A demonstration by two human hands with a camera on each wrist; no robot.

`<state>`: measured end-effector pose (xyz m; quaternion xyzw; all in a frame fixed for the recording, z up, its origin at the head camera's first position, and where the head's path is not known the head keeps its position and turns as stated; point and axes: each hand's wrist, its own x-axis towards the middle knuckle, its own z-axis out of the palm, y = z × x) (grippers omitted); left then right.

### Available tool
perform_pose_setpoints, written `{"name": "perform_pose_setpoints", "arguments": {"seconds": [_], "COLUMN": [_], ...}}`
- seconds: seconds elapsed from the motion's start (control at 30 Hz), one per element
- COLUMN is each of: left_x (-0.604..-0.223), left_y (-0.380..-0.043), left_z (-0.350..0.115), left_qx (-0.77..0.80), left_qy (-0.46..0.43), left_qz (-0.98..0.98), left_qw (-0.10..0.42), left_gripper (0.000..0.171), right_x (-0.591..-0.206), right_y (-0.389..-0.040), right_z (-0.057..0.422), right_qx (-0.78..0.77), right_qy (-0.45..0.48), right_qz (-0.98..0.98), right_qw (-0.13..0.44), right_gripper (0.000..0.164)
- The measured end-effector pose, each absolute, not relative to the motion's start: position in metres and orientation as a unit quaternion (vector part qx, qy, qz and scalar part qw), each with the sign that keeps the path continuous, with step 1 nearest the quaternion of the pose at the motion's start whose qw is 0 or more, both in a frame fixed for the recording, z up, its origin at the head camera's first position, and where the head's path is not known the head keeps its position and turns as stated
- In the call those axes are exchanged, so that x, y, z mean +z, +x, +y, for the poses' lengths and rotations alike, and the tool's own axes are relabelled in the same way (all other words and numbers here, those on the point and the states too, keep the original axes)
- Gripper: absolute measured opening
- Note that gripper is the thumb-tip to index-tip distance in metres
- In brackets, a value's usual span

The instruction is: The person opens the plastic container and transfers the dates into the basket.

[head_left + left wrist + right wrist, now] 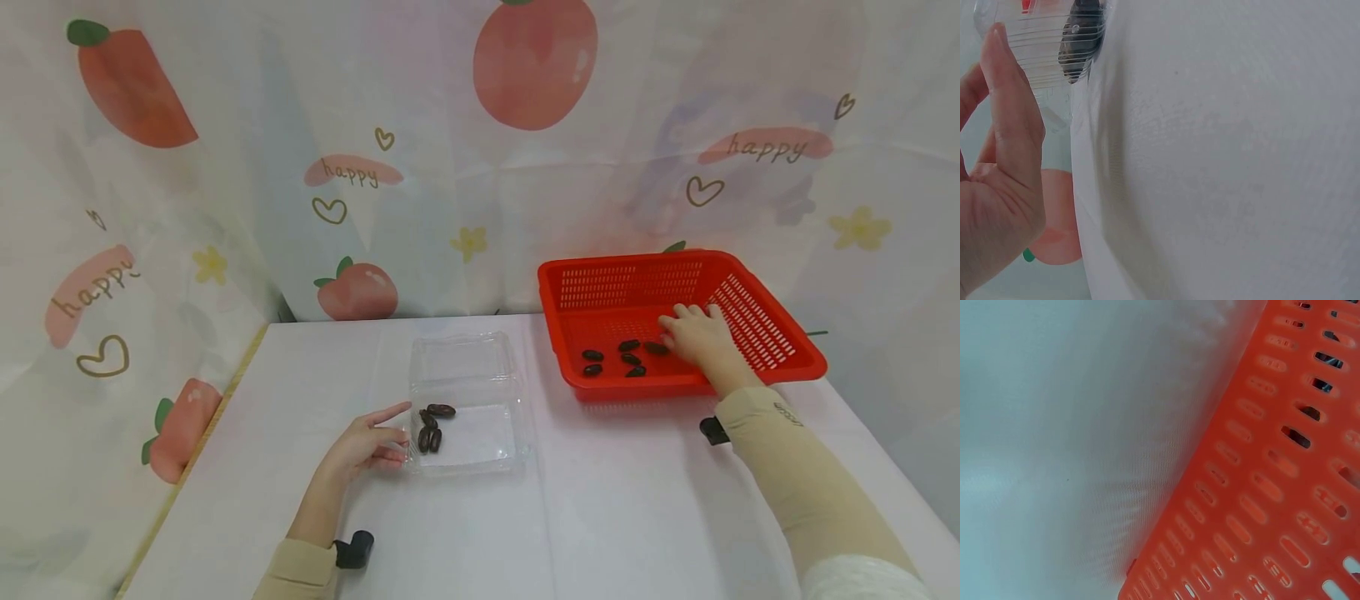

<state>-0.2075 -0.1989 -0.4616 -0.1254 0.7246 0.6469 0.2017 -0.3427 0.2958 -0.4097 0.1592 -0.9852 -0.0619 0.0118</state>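
On the table lies a clear plastic clamshell box (480, 437) with its lid raised at the back. Several dark brown, oval, date-like fruits (436, 440) are gathered at its left side. At that left wall is my left hand (363, 446), fingers mostly straight and fingertips at the plastic; the left wrist view shows a finger (1013, 106) beside the ribbed wall. My right hand (701, 337) reaches into a red plastic basket (645, 386), its fingers spread near a dark fruit (656, 347). Beneath that palm, the view is hidden. Several more fruits (630, 358) lie on the basket's floor.
The basket's slotted wall (1241, 519) fills much of the right wrist view, hiding the right hand there. A printed cloth (450, 208) hangs behind the white-covered table (465, 533). The table's left edge (180, 475) runs beside the hanging cloth.
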Motion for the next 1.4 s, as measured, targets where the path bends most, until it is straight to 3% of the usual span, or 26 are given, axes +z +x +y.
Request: {"name": "perform_pose_setpoints", "arguments": {"seconds": [0.37,0.77,1.07,1.4], "left_x": [-0.462,-0.462,-0.461,-0.461], "left_y": [-0.207,-0.206,-0.207,-0.206], "left_z": [-0.199,-0.201,-0.201,-0.201], "left_qx": [0.648,0.662,0.665,0.665], "left_qy": [-0.122,-0.102,-0.097,-0.098], "left_qz": [0.725,0.713,0.711,0.711], "left_qw": [0.201,0.209,0.208,0.205], "left_gripper": [0.056,0.058,0.059,0.059], "right_x": [-0.405,-0.383,-0.386,-0.415], "right_y": [-0.339,-0.321,-0.299,-0.277], "right_z": [0.286,0.204,0.139,0.080], "right_qx": [-0.029,0.029,0.038,0.054], "right_qy": [0.173,0.249,0.323,0.419], "right_qz": [-0.979,-0.936,-0.914,-0.881], "right_qw": [0.107,0.248,0.242,0.216], "right_gripper": [0.028,0.028,0.027,0.025]}}
